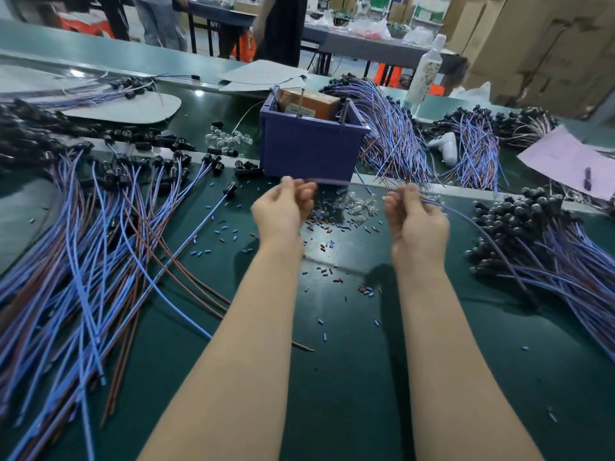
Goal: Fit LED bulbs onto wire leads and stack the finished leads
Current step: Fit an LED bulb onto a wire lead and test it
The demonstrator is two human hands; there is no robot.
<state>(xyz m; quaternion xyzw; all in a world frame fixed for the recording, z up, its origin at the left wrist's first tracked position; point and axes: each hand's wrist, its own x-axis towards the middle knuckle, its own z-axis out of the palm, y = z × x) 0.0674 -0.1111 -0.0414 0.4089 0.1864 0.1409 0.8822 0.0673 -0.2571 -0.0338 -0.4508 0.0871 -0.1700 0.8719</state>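
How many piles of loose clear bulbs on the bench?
2. One bulb pile left of the blue bin; second pile before it, between left hand and right hand. Wires may hide others.

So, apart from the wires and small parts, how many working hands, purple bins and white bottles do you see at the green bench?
Hands: 2, left hand and right hand
Purple bin: 1
White bottle: 1
Total: 4

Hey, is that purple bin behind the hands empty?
No, the purple bin holds an orange-brown box that sticks up above its rim.
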